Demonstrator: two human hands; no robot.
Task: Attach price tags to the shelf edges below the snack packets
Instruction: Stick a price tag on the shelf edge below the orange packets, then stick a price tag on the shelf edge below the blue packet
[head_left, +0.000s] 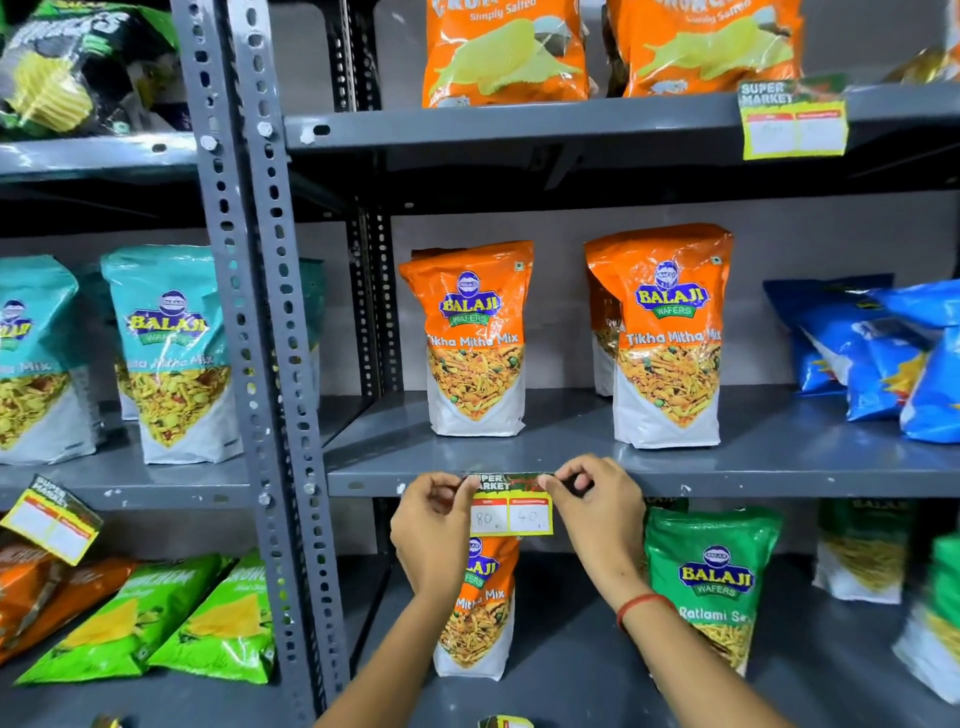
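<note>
A yellow-bordered price tag (510, 506) marked 80 and 40 hangs against the front edge of the middle grey shelf (779, 483). My left hand (434, 525) pinches its top left corner and my right hand (597, 512) pinches its top right corner, both pressed to the shelf edge. Directly above, an orange Tikha Mitha Mix packet (474, 338) stands upright on that shelf, with a second orange packet (667, 338) to its right. My palms hide the sides of the tag.
Another tag (794, 122) is on the upper shelf edge, and one tag (51, 519) hangs tilted on the left rack. A perforated grey upright (270, 364) divides the racks. Blue packets (883, 353), a green packet (711, 577) and teal packets (171, 353) fill nearby shelves.
</note>
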